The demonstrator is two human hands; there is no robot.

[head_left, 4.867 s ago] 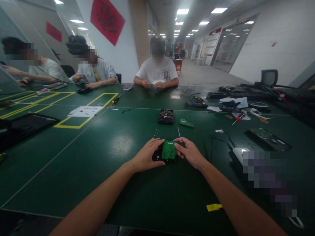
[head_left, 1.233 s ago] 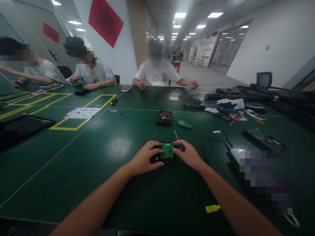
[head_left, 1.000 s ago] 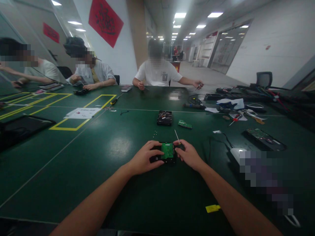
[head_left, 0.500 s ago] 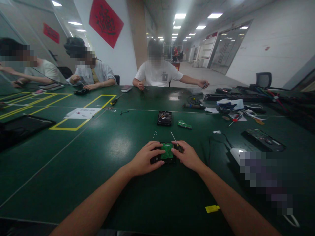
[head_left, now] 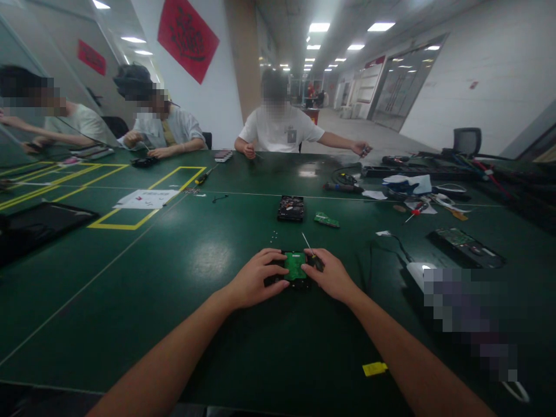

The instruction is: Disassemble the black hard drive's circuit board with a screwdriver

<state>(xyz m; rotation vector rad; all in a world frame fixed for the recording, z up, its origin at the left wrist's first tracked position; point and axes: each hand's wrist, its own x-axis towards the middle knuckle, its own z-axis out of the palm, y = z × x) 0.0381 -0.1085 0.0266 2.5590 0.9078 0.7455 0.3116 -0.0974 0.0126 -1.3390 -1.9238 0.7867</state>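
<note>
Green board (head_left: pixel 295 266) on drive (head_left: pixel 299 285), both hands at it

State of work, from where I stand: drive lies board side up on the table (head_left: pixel 217 347), in front of the wearer, board seated within the black frame. Loose screws (head_left: pixel 272 236), a few pale specks, lie just beyond it. I judge these already out; whether any screw remains in the board is too small to tell. Further off sits a second drive (head_left: pixel 291 208), with a small board (head_left: pixel 326 220) lying apart beside it; that pair looks finished with. Left over, as I read it: the board under the hands, not yet off its drive.

Grip: left hand (head_left: pixel 256 281) spans the drive, thumb on the near edge, fingers bent over the far side and reaching onto the board. Right hand (head_left: pixel 328 272) keeps the screwdriver (head_left: pixel 311 253) pinched in curled fingers, shaft slanting up and away; its thumb tip rests at the board's right edge.

Against the frame some five seconds earlier: board looks askew and perhaps raised there, squarer and flatter now. Left fingertips lie further in. Screwdriver leans more to the left. Screws, second drive, small board: unmoved. Person opposite (head_left: pixel 278 124) now stretches one arm out sideways.
</note>
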